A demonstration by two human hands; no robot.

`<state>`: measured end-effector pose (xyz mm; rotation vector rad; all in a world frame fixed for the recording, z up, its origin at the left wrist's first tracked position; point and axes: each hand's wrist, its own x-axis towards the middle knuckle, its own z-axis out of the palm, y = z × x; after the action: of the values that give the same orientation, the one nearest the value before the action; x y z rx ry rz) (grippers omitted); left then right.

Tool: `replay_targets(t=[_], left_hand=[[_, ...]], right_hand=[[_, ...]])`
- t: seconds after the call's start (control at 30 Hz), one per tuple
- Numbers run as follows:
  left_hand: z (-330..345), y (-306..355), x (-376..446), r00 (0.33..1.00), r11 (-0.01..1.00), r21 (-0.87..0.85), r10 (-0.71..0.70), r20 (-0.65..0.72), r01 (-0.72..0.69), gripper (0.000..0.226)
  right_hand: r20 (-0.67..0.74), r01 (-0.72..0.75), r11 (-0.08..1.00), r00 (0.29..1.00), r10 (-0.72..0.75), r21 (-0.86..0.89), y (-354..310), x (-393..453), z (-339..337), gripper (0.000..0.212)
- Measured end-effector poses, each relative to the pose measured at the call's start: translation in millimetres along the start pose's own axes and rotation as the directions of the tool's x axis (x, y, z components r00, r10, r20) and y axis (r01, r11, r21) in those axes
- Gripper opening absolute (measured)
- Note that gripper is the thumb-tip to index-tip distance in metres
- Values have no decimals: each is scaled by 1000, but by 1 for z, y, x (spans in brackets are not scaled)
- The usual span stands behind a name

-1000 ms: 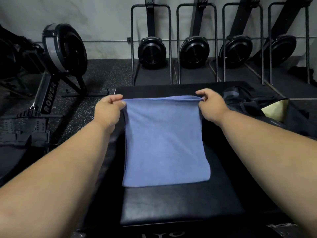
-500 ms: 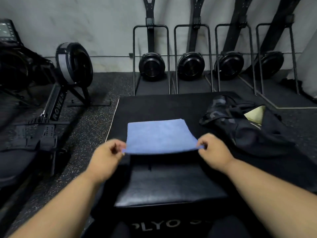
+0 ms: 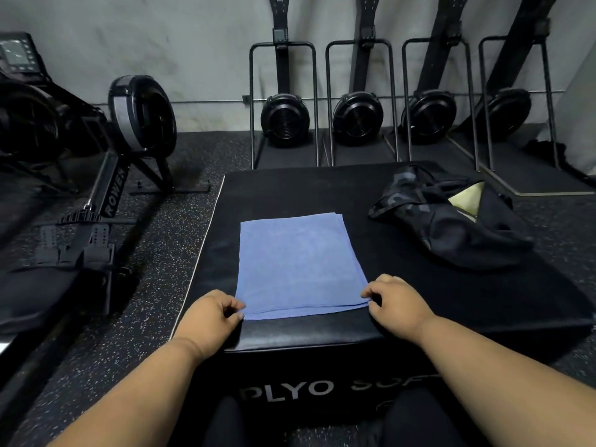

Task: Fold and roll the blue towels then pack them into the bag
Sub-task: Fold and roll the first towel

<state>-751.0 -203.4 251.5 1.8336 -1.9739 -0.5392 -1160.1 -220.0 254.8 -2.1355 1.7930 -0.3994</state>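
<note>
A folded blue towel (image 3: 298,264) lies flat on the black plyo box (image 3: 419,304), its layered edges showing along the near and far-right sides. My left hand (image 3: 211,312) pinches the towel's near left corner. My right hand (image 3: 395,300) pinches the near right corner. A dark camouflage bag (image 3: 451,221) lies slumped on the box's far right, its mouth open with a pale yellow lining showing.
A rowing machine (image 3: 106,201) stands on the speckled rubber floor to the left of the box. Several upright machines with round black fan housings (image 3: 285,119) line the grey wall behind. My dark-clad knees sit at the box's front face.
The towel was held up by its top corners, then lowered away from me and laid flat on the box. Both hands came down to the near edge, still at the corners.
</note>
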Motion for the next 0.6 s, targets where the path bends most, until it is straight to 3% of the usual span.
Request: replay_targets(t=[0.17, 0.47, 0.6], left_hand=[[0, 0, 1, 999, 999, 13, 31, -27, -31, 23], [2, -9, 3, 994, 991, 78, 105, 8, -106, 11], [3, -12, 1, 987, 989, 73, 136, -87, -130, 9]], right_hand=[[-11, -24, 1000, 1000, 24, -20, -2, 7, -4, 8], [-2, -81, 990, 997, 82, 119, 4, 9, -8, 16], [-24, -99, 978, 994, 105, 183, 6, 5, -11, 16]])
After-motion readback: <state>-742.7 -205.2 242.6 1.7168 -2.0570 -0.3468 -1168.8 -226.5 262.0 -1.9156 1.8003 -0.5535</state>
